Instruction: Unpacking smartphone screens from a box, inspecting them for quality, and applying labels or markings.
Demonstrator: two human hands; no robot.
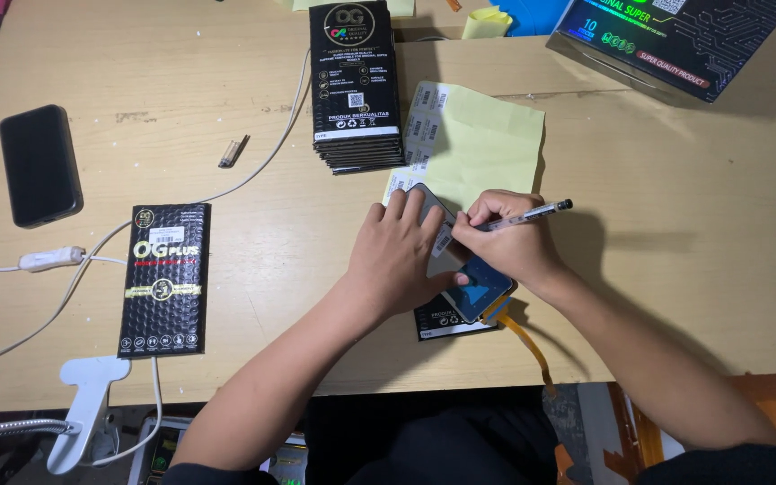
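My left hand (397,256) lies flat on a phone screen part (476,286) that rests on a black packet (442,321) near the table's front edge. My right hand (505,241) grips a pen (532,214) and presses a small white barcode sticker (443,241) onto the part with its fingertips. An orange flex ribbon (532,346) trails from the part over the table edge. Just behind my hands lies a pale yellow sheet (487,144) with barcode stickers along its left side.
A stack of black packets (355,85) stands at the back centre, and a single black packet (164,278) lies to the left. Two phones (39,164) lie far left beside a white cable (83,269). A dark box (675,36) sits at the back right. A white clamp (87,395) grips the front edge.
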